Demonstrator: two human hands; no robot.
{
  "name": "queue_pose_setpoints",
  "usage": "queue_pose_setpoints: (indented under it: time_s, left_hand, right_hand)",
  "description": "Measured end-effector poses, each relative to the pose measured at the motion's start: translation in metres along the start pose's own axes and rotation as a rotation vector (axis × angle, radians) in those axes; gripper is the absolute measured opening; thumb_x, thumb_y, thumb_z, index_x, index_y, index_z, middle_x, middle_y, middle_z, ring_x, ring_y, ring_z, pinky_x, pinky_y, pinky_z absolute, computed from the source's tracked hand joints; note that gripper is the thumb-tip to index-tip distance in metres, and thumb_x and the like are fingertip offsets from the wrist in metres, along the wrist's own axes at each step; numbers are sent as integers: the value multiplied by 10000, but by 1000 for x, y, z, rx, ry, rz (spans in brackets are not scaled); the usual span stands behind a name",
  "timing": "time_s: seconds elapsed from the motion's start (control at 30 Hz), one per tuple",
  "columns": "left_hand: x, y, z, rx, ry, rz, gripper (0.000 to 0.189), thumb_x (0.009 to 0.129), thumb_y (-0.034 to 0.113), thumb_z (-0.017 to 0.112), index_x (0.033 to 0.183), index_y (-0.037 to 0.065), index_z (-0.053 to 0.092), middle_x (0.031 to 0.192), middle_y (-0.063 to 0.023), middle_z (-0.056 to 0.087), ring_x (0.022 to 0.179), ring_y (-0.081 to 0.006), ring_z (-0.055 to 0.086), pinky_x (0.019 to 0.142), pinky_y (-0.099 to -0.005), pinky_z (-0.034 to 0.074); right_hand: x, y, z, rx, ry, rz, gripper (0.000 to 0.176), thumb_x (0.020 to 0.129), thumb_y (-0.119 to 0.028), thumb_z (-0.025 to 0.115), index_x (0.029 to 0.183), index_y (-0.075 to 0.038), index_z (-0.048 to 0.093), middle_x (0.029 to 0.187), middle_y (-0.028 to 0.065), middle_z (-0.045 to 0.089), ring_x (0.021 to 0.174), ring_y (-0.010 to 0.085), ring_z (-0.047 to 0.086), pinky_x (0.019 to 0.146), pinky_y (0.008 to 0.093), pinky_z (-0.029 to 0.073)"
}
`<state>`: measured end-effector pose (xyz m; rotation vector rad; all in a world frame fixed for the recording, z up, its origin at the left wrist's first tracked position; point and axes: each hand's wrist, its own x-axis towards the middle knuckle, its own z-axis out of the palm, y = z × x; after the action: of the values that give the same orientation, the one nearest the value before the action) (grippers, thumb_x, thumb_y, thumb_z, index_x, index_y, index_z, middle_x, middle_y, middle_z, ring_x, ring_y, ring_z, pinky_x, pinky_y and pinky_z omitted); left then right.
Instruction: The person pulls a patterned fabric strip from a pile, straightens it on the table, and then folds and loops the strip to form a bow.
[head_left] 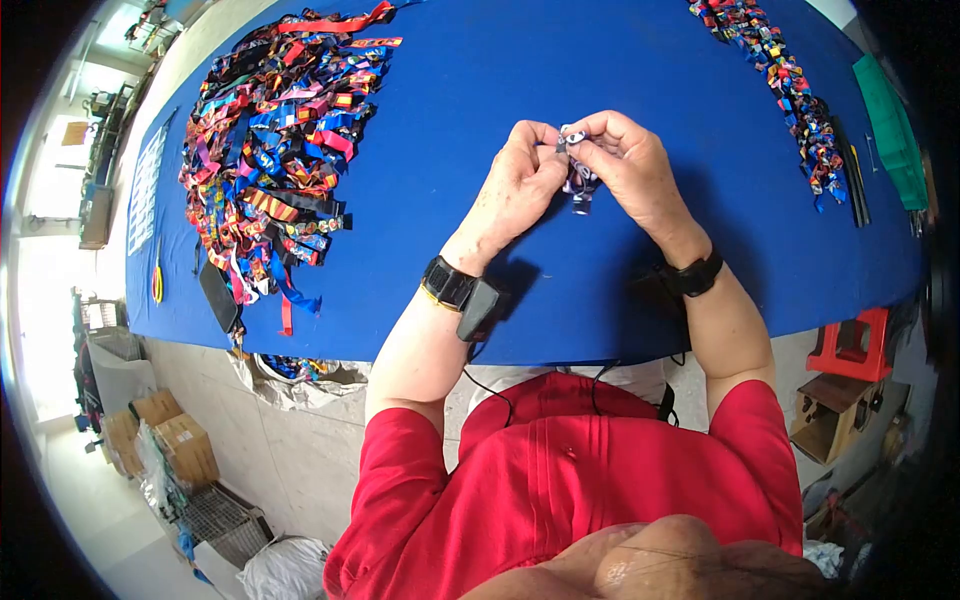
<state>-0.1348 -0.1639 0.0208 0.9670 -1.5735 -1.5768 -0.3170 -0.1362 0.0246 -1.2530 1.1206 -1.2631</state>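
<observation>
Above the blue tabletop [470,90], both hands meet on a small black, white and purplish patterned fabric strap [581,188]. My left hand [515,185] pinches it from the left, and my right hand [640,170] grips it from the right with thumb and fingers. A short end of the strap dangles below the fingertips; the part between the fingers is mostly covered. To the left lies a large heap of colourful fabric straps [270,150], apart from the hands. A long narrow row of similar folded straps [780,85] runs along the right side.
A green tray [888,130] is at the right edge, beside dark rods [853,175]. Yellow-handled scissors [157,283] lie at the far left. Below the table are a white sack [300,385], cardboard boxes [185,450] and a red stool [850,345].
</observation>
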Motion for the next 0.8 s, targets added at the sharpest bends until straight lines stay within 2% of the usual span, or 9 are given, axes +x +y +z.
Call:
queue_pose_setpoints:
  time_s: [0.1,0.2,0.4,0.53,0.57,0.8]
  left_hand:
    - [-4,11,-3,19,-2,-91,209,1047,164,616,1189,32,539,876,16,655,727,-16,539,612,-190,409]
    - [0,5,-6,37,-24,-79,207,1036,194,666,1136,28,596,921,-8,705,760,-21,584,634,-180,436]
    - [3,-9,-10,-222,32,-69,175,1018,200,703,1066,38,657,915,-12,740,765,-39,628,665,-189,475]
    - [6,-8,-11,-435,26,16,104,1026,132,672,1085,48,655,982,-99,769,852,-127,708,782,-258,561]
    - [7,-9,-12,-466,17,23,85,1031,99,650,1099,47,651,1025,-138,772,923,-175,734,844,-307,586]
    - [6,-6,-15,-541,42,56,81,1035,83,636,1112,62,646,1032,-150,769,968,-208,745,901,-324,581]
  right_hand:
    - [1,2,-2,-9,48,-1,111,972,-17,688,1078,19,684,1022,57,743,946,86,687,842,229,555]
    - [1,-1,-5,-12,42,-17,122,976,-19,684,1092,21,677,1041,57,737,958,83,684,841,218,555]
    - [2,-1,0,174,63,-113,145,991,-38,675,1123,21,664,1062,46,720,976,87,677,888,232,545]
    - [4,-1,-10,161,54,-43,191,999,-76,675,1170,8,661,1055,47,711,985,94,661,911,253,523]
    - [5,1,-11,175,57,-30,201,998,-79,679,1178,8,656,1048,49,712,976,95,662,901,252,525]
    - [7,7,-10,100,111,-44,236,969,-79,718,1170,16,639,1009,68,737,904,98,683,817,243,549]
